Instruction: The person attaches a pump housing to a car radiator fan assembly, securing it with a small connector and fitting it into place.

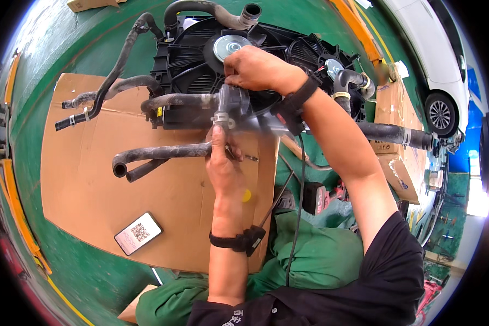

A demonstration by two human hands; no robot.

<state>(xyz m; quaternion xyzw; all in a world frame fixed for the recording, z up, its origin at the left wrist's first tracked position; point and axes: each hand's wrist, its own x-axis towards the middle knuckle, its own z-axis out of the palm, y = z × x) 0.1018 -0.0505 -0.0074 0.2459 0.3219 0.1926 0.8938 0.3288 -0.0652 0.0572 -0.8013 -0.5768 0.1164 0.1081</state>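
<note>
A black radiator assembly with two fans (182, 51) lies on cardboard, dark rubber hoses around it. At its front, my left hand (220, 160) is closed around a hose fitting (220, 114), thumb pressed just below its light clamp (221, 120). A branched hose (168, 152) extends leftward from that hand over the cardboard. My right hand (255, 69) is above the fitting, beside the silver fan hub (225, 48), with curled fingertips at the fitting's upper end; what they hold is hidden. The area around the fitting is slightly blurred.
A phone (138, 233) lies on the cardboard sheet (81, 179). To the right are a red-and-black power tool (320, 196), a long cardboard box (402, 174) and a white car (434, 65). An orange steel beam (22, 217) runs along the left. A cable hangs from my right wrist strap.
</note>
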